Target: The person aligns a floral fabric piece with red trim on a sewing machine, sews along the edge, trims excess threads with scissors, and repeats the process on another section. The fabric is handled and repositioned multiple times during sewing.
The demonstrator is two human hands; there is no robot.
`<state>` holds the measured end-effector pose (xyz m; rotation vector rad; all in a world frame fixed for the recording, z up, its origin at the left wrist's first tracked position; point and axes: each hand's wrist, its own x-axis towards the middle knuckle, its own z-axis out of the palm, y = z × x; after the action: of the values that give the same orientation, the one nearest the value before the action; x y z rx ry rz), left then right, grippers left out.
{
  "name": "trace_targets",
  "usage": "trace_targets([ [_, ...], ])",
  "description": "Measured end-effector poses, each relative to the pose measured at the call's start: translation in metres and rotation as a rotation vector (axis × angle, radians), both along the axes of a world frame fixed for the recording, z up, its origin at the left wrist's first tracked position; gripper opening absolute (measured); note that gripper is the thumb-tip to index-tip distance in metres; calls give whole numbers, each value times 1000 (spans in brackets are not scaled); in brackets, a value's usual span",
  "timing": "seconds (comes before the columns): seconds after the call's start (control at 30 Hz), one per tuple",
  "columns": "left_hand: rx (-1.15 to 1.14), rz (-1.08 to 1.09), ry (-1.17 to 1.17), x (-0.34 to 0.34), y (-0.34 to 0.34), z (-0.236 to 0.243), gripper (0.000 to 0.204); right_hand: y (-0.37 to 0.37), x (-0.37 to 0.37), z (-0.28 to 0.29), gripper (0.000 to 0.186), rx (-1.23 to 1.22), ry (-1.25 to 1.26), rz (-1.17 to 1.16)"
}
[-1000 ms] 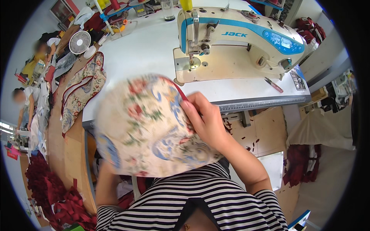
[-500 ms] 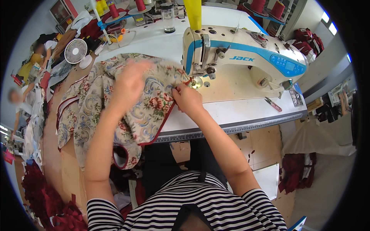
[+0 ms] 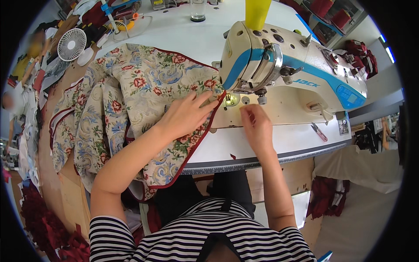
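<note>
A floral tapestry fabric piece (image 3: 144,87) with dark red binding lies on the table left of a white and blue sewing machine (image 3: 279,61). Its bound corner reaches the lit needle area (image 3: 231,99). My left hand (image 3: 187,113) rests flat on the fabric beside the bound edge, fingers spread. Just right of the needle, my right hand (image 3: 257,129) hovers apart from the fabric, thumb and fingertips pinched together. Whatever sits between those fingertips is too small to make out. The left part of the fabric hangs in folds over the table's front edge.
Pink-handled thread snips (image 3: 319,132) lie on the right of the table. A ruler strip (image 3: 227,166) runs along the front edge. A white fan (image 3: 72,45) and a glass jar (image 3: 197,11) stand beyond the fabric. Dark red scraps (image 3: 43,222) are heaped at lower left.
My right hand has let go of the fabric edge and moved right, past the needle. My left hand has come down onto the fabric, which now lies flatter. The view has shifted.
</note>
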<state>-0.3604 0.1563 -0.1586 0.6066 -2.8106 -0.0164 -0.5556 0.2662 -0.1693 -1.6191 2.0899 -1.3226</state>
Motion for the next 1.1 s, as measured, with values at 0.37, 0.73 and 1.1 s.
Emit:
trace_targets([
  [0.37, 26, 1, 144, -9, -1, -23, 51, -124, -71, -29, 10, 178, 632, 371],
  [0.73, -28, 91, 146, -13, 9, -10, 50, -158, -59, -40, 9, 313, 479, 277],
  [1.1, 48, 70, 135, -19, 12, -3, 46, -41, -22, -6, 27, -124, 414, 379],
])
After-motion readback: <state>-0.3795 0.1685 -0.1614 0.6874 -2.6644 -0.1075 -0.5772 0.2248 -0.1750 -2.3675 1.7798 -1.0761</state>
